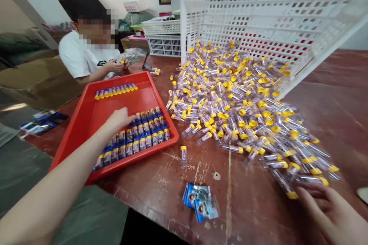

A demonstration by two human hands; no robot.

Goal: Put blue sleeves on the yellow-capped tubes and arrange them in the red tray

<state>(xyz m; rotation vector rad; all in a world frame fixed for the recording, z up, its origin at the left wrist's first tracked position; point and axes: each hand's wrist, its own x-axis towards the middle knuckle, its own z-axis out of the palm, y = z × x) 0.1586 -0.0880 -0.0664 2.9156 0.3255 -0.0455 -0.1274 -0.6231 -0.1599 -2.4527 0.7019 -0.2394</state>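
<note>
My left hand reaches into the red tray and rests its fingers on the row of wrapped tubes with blue labels. A short row of yellow-capped tubes lies at the tray's far side. My right hand lies flat on the table at the near right, fingers spread, touching the nearest tubes of the big pile of clear yellow-capped tubes. The pile spills out of a tipped white plastic basket. One tube lies alone by the tray.
A person in a white shirt sits across the table handling small items. Small blue printed packets lie near the table's front edge. More white baskets stand at the back. The table is dark scratched wood.
</note>
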